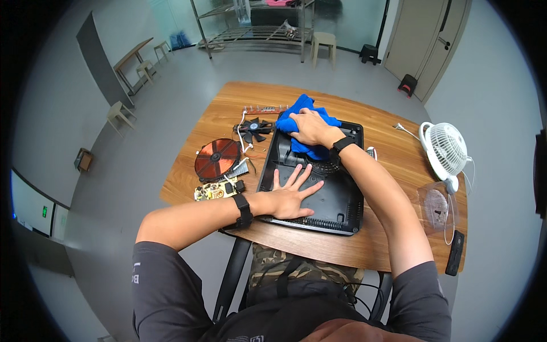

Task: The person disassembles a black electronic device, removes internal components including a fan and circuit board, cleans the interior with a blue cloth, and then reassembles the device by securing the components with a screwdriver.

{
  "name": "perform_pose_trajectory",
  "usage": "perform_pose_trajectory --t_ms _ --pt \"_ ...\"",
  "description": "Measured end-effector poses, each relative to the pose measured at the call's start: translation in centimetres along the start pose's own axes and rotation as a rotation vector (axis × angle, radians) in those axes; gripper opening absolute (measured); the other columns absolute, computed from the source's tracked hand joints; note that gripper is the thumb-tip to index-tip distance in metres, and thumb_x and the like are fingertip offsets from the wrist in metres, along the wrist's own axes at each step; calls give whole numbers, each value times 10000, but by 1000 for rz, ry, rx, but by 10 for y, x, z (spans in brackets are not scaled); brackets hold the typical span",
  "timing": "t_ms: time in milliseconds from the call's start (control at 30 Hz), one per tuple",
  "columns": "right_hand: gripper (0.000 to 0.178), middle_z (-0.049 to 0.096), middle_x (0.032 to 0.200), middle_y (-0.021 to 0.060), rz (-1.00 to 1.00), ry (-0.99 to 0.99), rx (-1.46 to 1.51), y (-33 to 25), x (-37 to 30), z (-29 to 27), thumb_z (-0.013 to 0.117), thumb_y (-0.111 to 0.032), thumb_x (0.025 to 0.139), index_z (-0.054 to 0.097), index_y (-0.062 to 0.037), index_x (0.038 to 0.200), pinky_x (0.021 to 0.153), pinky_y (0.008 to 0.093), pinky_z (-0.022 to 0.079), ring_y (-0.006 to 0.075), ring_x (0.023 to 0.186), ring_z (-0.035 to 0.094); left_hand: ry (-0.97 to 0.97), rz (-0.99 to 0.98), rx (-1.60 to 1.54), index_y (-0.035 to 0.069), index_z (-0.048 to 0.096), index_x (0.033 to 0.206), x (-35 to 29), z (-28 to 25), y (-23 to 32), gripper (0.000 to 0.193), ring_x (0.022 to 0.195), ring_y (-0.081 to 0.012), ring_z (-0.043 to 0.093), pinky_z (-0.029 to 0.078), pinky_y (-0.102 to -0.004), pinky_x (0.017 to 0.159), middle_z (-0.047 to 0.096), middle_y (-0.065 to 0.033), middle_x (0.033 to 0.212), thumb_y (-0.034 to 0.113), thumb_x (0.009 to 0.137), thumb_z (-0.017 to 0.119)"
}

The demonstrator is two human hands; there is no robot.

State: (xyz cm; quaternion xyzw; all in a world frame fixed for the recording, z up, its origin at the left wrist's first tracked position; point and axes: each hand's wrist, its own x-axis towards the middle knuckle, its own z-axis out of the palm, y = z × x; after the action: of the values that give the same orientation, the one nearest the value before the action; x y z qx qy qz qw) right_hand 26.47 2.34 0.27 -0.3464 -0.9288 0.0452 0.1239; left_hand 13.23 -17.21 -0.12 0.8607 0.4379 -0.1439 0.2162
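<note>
A black plastic housing (342, 199), shaped like a shallow tray, lies on the wooden table in front of me. My left hand (292, 196) rests flat inside it with the fingers spread. At the housing's far end, my right hand (312, 126) is closed over a crumpled blue cloth (309, 149) and presses it against the inside. Left of the housing lie a copper induction coil (217, 159), a black cooling fan (254, 130) with a white wire, a yellowish circuit board (219, 189) and a narrow red board (263, 109).
On the table's right side stand a small white fan (447, 147) with its cord and a clear plastic container (436, 208). A black elongated object (454, 252) lies near the right edge. Beyond the table are a metal shelf (250, 35) and several stools.
</note>
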Motion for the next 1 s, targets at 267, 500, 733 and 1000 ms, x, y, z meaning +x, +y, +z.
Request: perform_pose_trajectory --t_ms 267,500,733,1000 --pt "398 686 1205 206 -78 -141 475 16 -3 -23 663 -329 956 635 -57 1245 996 450 487 390 1176 627 -21 11 20 356 47 1652 -2 -7 4 879 1564 -392 -164 -7 -792 1123 -204 -168 1694 682 964 487" --pt "494 689 1181 233 -31 -139 315 -32 0 -45 710 -383 911 607 -62 1272 975 482 495 418 1134 646 13 10 5 341 66 1654 -1 0 2 883 1565 -397 -157 -13 -797 1117 -173 -173 1701 674 960 500" --pt "452 728 1071 173 -93 -103 240 -30 -21 1 733 -401 857 630 -122 1198 1030 547 384 379 1144 635 -3 10 -23 342 72 1654 3 2 4 875 1565 -408 -147 -32 -797 1114 -136 -197 1702 673 961 491" --pt "574 728 1193 137 18 -381 206 -51 -3 -21 746 -377 802 664 -230 1351 1087 552 313 347 1200 631 -1 19 -18 331 67 1655 2 -2 1 888 1563 -409 -154 -30 -786 1123 -159 -199 1697 670 959 502"
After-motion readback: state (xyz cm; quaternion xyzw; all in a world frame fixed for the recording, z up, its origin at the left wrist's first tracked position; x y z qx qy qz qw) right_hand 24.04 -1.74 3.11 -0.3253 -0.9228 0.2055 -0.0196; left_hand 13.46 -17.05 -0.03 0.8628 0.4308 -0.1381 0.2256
